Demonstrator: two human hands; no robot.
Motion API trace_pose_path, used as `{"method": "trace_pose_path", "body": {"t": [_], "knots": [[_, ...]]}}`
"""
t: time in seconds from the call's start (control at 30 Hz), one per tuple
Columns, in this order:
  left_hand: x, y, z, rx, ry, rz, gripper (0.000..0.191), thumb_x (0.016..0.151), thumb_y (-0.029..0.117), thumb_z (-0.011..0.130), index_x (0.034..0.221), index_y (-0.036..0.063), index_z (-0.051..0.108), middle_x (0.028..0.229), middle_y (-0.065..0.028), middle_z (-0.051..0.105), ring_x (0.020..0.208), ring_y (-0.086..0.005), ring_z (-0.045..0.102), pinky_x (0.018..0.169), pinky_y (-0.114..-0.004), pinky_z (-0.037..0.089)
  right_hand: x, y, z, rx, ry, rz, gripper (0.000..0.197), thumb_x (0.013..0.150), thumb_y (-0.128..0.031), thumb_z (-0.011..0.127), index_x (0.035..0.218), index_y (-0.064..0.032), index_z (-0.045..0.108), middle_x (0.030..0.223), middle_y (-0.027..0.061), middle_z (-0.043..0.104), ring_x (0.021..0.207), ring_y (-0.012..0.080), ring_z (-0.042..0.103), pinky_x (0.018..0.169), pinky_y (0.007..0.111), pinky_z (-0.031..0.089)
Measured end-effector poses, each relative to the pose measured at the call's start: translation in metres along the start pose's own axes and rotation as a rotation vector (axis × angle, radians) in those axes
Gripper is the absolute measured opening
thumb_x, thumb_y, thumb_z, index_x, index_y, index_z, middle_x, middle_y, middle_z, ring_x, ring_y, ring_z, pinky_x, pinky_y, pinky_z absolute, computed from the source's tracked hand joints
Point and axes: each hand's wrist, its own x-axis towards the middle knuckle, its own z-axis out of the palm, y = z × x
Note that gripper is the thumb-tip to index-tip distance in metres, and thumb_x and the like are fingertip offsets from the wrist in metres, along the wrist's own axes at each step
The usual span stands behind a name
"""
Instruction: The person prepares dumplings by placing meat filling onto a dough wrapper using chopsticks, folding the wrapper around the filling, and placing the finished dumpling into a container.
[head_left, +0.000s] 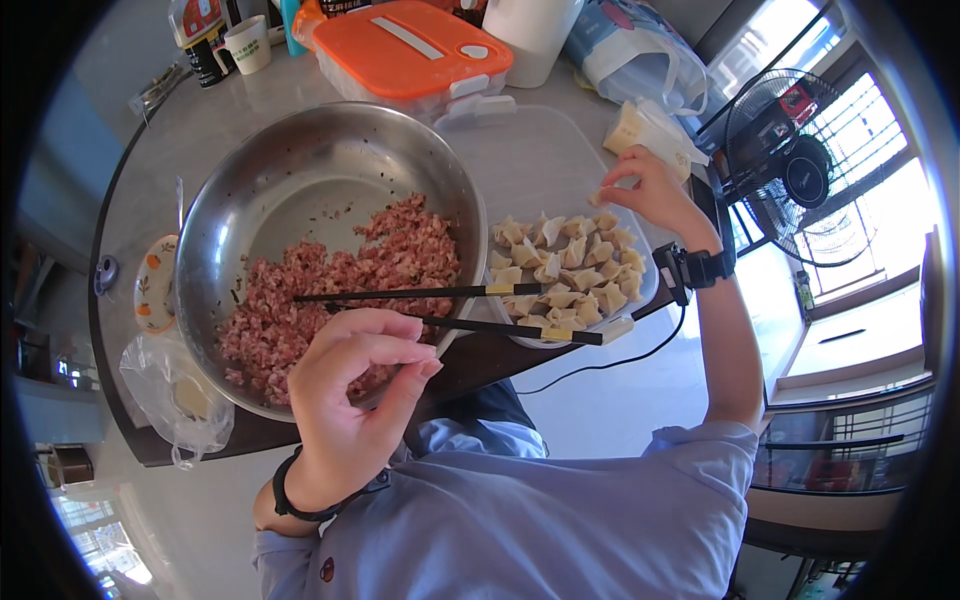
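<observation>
My right hand (651, 193) pinches a small wonton (596, 199) between thumb and fingertips, over the far right part of a clear plastic container (517, 161). Several folded wontons (574, 259) sit in rows along its near side. My left hand (352, 382) is raised at the near rim of a large steel bowl (315, 150). Its thumb and fingertips come together, with nothing visible between them. Minced meat with dark green bits (300, 300) fills the near part of the bowl. Black chopsticks (480, 291) lean from the meat across the rim, their gold-banded ends over the container.
Behind stands an orange-lidded box (412, 49). A stack of wrappers in plastic (652, 139) lies beyond my right hand. At left are a patterned dish (155, 277) and a plastic bag (180, 397) holding something pale. A fan (795, 165) stands at right; a cable (607, 375) hangs from my right wrist.
</observation>
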Motion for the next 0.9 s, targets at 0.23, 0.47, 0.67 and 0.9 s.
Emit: {"method": "trace_pose_path", "body": {"t": [0.23,0.47,0.67,0.9], "knots": [[-0.002,-0.003,-0.003,-0.045,0.092,-0.083,0.011,0.066,-0.004,0.066,0.072,0.0002,0.058,0.079,-0.0099,0.056,0.070,-0.0159,0.056,0.058,-0.023,0.047,0.005,0.014,0.012,-0.065,-0.029,-0.004,0.011,0.068,-0.017,0.067,0.073,-0.0082,0.063,0.094,0.0109,0.049,0.095,0.0262,0.047,0.084,0.032,0.036],[-0.001,-0.003,-0.007,-0.038,0.128,-0.031,0.011,0.068,-0.004,0.065,0.074,0.0001,0.057,0.080,-0.0103,0.056,0.068,-0.0144,0.055,0.059,-0.022,0.047,0.004,0.018,0.013,-0.115,-0.025,-0.022,0.010,0.067,-0.012,0.068,0.074,-0.0073,0.063,0.094,0.0086,0.048,0.095,0.0249,0.047,0.084,0.031,0.037],[-0.007,-0.003,-0.015,-0.055,0.133,-0.014,0.014,0.071,-0.004,0.063,0.081,0.0002,0.055,0.085,-0.0093,0.055,0.072,-0.0126,0.055,0.061,-0.021,0.047,0.007,0.017,0.013,-0.136,-0.044,-0.016,0.011,0.067,-0.013,0.068,0.074,-0.0076,0.063,0.097,0.0102,0.049,0.098,0.0267,0.046,0.087,0.032,0.036],[-0.010,0.001,-0.021,-0.111,0.163,-0.085,0.016,0.074,-0.005,0.060,0.088,-0.0008,0.053,0.092,-0.0096,0.053,0.080,-0.0121,0.054,0.069,-0.021,0.045,-0.001,0.019,0.008,-0.193,-0.011,-0.078,0.022,0.068,-0.012,0.067,0.089,-0.0080,0.061,0.099,0.0091,0.048,0.100,0.0234,0.046,0.084,0.030,0.038]]}}
